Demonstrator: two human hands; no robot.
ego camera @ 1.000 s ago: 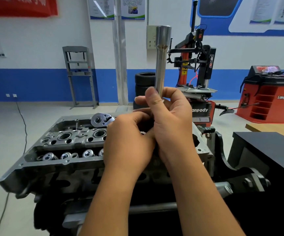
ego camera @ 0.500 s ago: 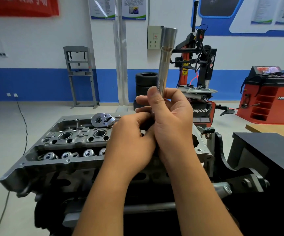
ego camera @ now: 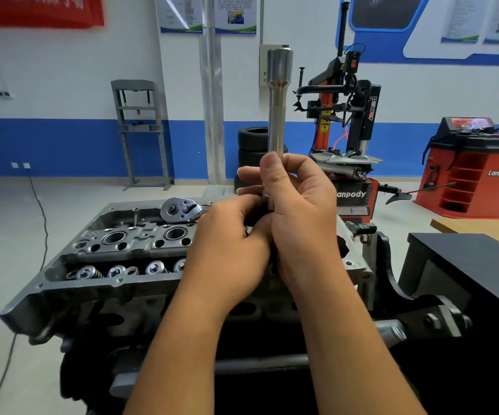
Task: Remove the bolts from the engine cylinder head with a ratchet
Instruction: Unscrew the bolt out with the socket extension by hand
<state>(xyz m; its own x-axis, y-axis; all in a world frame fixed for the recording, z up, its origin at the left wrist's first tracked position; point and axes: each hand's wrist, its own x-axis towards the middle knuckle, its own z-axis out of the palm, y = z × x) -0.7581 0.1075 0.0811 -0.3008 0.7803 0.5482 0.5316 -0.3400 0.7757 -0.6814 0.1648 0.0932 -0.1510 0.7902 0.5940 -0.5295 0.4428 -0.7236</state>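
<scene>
Long socket held upright above the cylinder head [ego camera: 128, 265].
Our right hand [ego camera: 302, 217] pinches the socket [ego camera: 276, 115]; our left hand's [ego camera: 230, 250] grip we cannot tell; ratchet [ego camera: 182, 209] rests on the head.

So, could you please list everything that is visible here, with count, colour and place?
long socket: one, silver, upright, held above the engine
ratchet: one, silver head, lying on the cylinder head's far edge
cylinder head: one, grey metal, centre left
tyres: stack, black, at the far wall
tyre changer: one, red and black, behind the hands
cabinet: one, red, far right
press frame: one, grey, left wall
left hand: at the socket's lower end
right hand: grips the socket
</scene>
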